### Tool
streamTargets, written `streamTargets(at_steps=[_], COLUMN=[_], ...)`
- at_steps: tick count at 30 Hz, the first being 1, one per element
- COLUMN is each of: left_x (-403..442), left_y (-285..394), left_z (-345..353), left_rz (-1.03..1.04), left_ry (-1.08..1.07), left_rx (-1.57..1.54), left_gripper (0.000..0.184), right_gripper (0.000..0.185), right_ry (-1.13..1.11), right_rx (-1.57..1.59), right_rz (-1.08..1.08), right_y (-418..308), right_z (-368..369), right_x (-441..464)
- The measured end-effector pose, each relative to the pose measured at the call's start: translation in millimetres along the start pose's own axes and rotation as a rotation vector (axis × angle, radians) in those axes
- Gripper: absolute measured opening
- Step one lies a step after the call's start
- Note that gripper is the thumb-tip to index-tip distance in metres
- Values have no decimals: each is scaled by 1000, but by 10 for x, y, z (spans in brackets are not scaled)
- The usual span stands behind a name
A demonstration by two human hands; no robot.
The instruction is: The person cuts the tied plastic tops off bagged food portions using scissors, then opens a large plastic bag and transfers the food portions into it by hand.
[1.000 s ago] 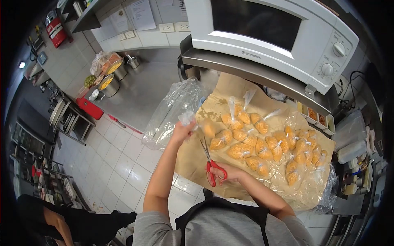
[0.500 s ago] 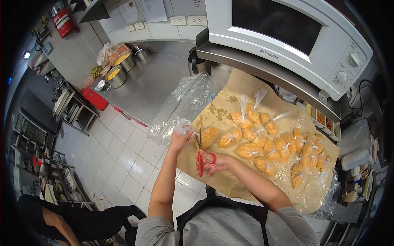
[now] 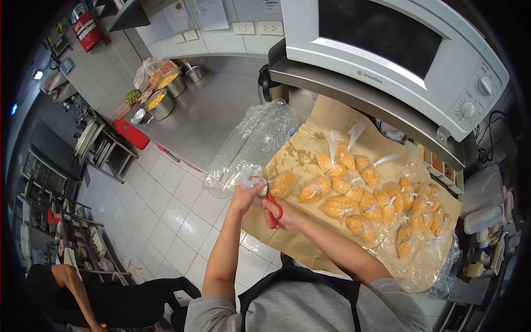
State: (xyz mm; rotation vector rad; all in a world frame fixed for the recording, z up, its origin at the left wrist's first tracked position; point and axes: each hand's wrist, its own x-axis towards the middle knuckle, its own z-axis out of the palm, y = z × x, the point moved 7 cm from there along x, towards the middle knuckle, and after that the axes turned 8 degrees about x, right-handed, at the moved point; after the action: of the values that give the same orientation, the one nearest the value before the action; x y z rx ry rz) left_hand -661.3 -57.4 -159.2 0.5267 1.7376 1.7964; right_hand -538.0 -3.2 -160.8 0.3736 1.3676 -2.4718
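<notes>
My left hand (image 3: 247,195) is closed around the gathered clear plastic top of a bag (image 3: 282,185) with orange-yellow food in it. That bag lies on its side at the left edge of the brown paper (image 3: 307,124). Red-handled scissors (image 3: 272,212) are gripped in my right hand (image 3: 281,213), just below and right of my left hand. Their blades point up at the bag's neck, partly hidden by the left fingers. Several tied bags (image 3: 365,204) of the same food lie to the right on the paper.
A clear plastic sheet (image 3: 249,133) lies on the steel counter (image 3: 213,94). A white oven (image 3: 387,52) stands on a shelf above the back of the paper. Metal pots (image 3: 160,105) stand at far left. A person in black (image 3: 116,301) is at lower left.
The scissors have moved up and left to the bag's neck beside my left hand. Their blades, earlier in plain view and apart from the neck, are now partly hidden.
</notes>
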Motion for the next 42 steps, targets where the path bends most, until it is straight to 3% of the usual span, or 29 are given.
streamTargets(at_steps=[6,10,11,13,14,16,18,21,24,30,36,38,39,40,41,42], left_x=[281,614,643,1004,1153,1301,1356,1347,1354,1221,1255,1319,1298,1255,1401,1249], left_y=[181,941,1130,924,815,666,585,652,679,785,720,541,513,559,398,665], left_z=[-61,668,1000,1456,1692,2038,2250,2458,2511,2558,2574,2652,2670,2731,2875,2853], left_rz=[-97,212,307,355,302,195,89,95,171,217,305,369,248,279,362,496], left_ry=[92,81,21,-54,-126,-219,-265,-375,-396,-456,-423,-490,-482,-462,-434,-375], left_rx=[10,372,467,586,697,830,875,780,939,1039,1078,927,860,778,725,561], left_gripper=[26,34,38,48,52,56,55,50,45,45,35,35,31,28,21,23], right_gripper=[34,34,34,37,39,54,73,80,85,82,66,51,39,38,45,44], right_ry=[29,66,56,247,339,387,536,847,924,920,923,858,899,891,826,801], right_rx=[26,118,32,-253,-396,-1060,-1134,-1369,-1440,-1500,-1558,-1504,-1494,-1457,-1546,-1596], right_rz=[-128,-147,-129,-38,12,-19,149,354,421,308,91,144,60,-153,-50,-197], right_y=[-245,-420,-460,-500,-540,-868,-980,-1250,-1337,-1434,-1459,-1331,-1388,-1440,-1378,-1435], right_z=[-183,-330,-395,-641,-761,-914,-1214,-1458,-1626,-1728,-1782,-2069,-2030,-1930,-2137,-2036], right_x=[-307,-867,-1041,-1387,-1569,-1904,-2159,-2364,-2175,-1547,-1407,-1316,-1309,-1381,-1291,-1323])
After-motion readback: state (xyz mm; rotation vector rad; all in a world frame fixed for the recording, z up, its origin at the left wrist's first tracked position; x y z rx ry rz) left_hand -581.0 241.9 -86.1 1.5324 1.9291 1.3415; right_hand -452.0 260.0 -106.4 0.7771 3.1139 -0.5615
